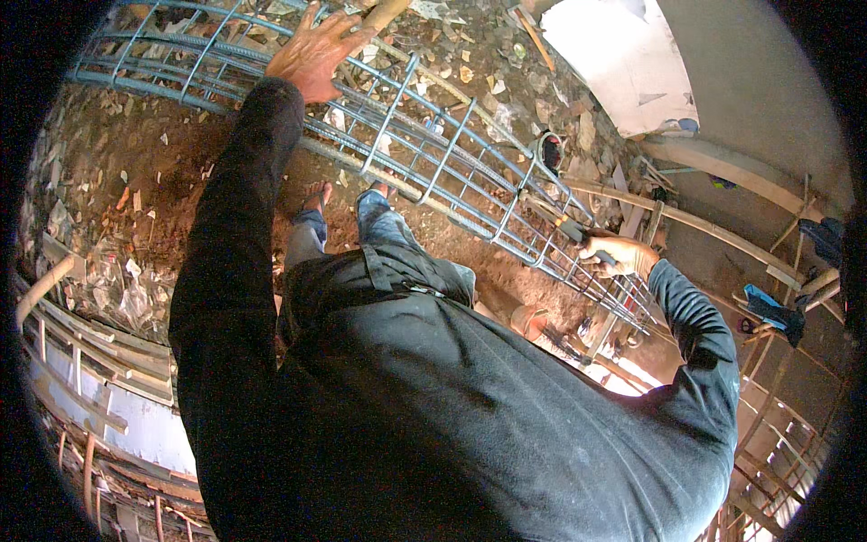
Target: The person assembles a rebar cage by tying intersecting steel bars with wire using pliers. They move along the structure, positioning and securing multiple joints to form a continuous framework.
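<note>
Across the person's front: rebar cage (449,150) | left hand (316,56) spread over its bars, grip unclear; right hand (619,256) curled round dark-handled tool (571,228) | steady left, knuckles off bar ends | feet (316,197) near lower edge; roomiest over soil (226,190), left

Colour rundown: the rebar cage (449,150) is dusty blue-grey, its crossing bars making a ladder-like grid pattern. The hand tool (572,228) is black with a yellowy-orange band. Top (433,388) is plain faded charcoal, jeans (384,221) are washed-out blue. Dirt floor (208,149) is reddish brown, speckled with white and tan scraps. There's also a bright white sheet (623,63), a drab grey-brown wall (750,90), tan poles (704,226) and a blue-and-black cloth (768,307).
</note>
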A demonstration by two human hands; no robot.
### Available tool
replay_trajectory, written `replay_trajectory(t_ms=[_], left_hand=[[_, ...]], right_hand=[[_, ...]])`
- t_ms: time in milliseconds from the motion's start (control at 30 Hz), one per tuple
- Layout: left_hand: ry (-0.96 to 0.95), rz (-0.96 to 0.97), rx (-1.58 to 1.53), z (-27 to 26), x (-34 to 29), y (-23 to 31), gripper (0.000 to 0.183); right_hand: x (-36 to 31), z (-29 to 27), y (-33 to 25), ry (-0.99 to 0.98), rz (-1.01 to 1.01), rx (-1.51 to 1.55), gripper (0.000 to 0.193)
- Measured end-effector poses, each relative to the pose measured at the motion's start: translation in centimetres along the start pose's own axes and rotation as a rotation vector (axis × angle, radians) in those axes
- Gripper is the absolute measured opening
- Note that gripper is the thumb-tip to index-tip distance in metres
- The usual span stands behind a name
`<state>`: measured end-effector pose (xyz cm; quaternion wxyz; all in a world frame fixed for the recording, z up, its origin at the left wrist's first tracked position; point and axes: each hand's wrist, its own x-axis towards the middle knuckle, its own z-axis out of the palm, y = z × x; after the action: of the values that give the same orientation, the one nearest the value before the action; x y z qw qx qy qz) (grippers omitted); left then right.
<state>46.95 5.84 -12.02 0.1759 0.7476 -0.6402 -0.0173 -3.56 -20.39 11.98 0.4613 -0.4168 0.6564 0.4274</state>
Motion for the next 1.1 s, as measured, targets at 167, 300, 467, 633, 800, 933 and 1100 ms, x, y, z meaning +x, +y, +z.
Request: replay_trajectory(t_ms=[167,300,467,633,800,933,1100], left_hand=[[0.011,-0.022,0.056,0.7,-0.2,-0.2,0.109],[0.004,-0.031,0.120,0.7,-0.1,0.0,0.111],[-0.020,-0.050,0.096,0.6,0.2,0.1,0.115],[-0.010,-0.064,0.085,0.9,-0.1,-0.1,0.114],[0.004,-0.054,0.080,0.9,0.0,-0.1,0.118],[-0.030,-0.066,0.072,0.2,0.0,0.1,0.116],[-0.085,-0.066,0.065,-0.8,0.2,0.5,0.116]], right_hand=[[-0.9,2.5,0.6,0.458,-0.337,-0.823,0.048],[-1.2,3.9,0.2,0.760,-0.507,-1.300,0.043],[-1.0,3.0,-0.8,0.379,-0.254,-0.521,0.038],[-1.1,3.6,0.8,0.202,-0.158,-0.157,0.048],[-0.7,4.6,2.4,-0.016,-0.193,0.121,0.036],[-1.4,5.6,4.4,0.025,-0.218,0.177,0.042],[-2.2,9.0,6.2,-0.019,-0.344,0.234,0.041]])
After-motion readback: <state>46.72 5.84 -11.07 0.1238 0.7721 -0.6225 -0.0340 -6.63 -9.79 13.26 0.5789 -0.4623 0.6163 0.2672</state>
